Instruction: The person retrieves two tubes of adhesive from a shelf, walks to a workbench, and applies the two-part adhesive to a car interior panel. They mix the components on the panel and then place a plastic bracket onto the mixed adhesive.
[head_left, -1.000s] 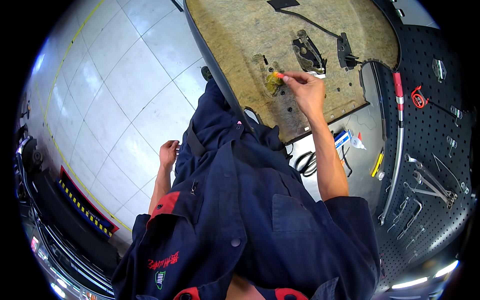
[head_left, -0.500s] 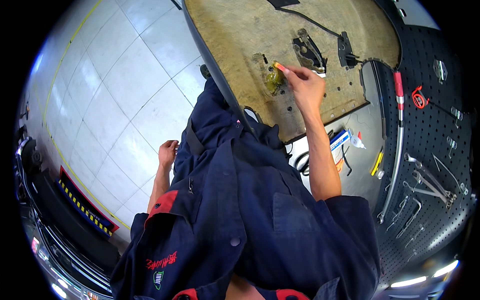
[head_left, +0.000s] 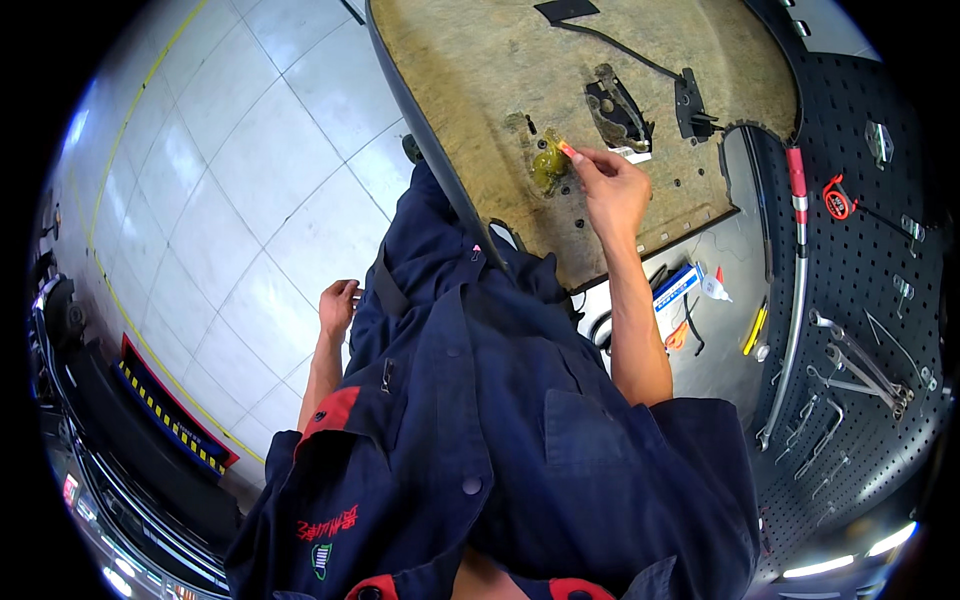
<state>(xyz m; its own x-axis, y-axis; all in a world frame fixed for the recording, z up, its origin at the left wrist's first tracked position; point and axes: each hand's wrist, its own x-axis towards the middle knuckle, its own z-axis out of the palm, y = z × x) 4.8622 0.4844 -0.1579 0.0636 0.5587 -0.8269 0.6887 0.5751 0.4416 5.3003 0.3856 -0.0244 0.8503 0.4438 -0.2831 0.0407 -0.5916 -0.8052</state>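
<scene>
My right hand (head_left: 613,193) pinches a small red stick (head_left: 568,150) with a yellow end against a glossy yellow-green patch (head_left: 547,166) on the tan, fibrous panel (head_left: 470,80). Just above and right of it are a dark metal piece (head_left: 620,110) and a black bracket (head_left: 691,105) joined to a rod. My left hand (head_left: 338,302) hangs beside my dark trousers, fingers loosely curved and slightly apart, with no object visible in it.
On the metal worktop (head_left: 728,330) lie black-handled scissors, a blue-white box, a small bottle (head_left: 714,288) and yellow-handled tools (head_left: 755,325). A perforated tool board (head_left: 870,280) with wrenches stands at the right. Tiled floor (head_left: 250,150) and a black-yellow striped edge (head_left: 170,405) are at the left.
The red stick moved slightly up, then back down and a little right over the yellow-green patch, with my right hand. My left hand stays by my thigh.
</scene>
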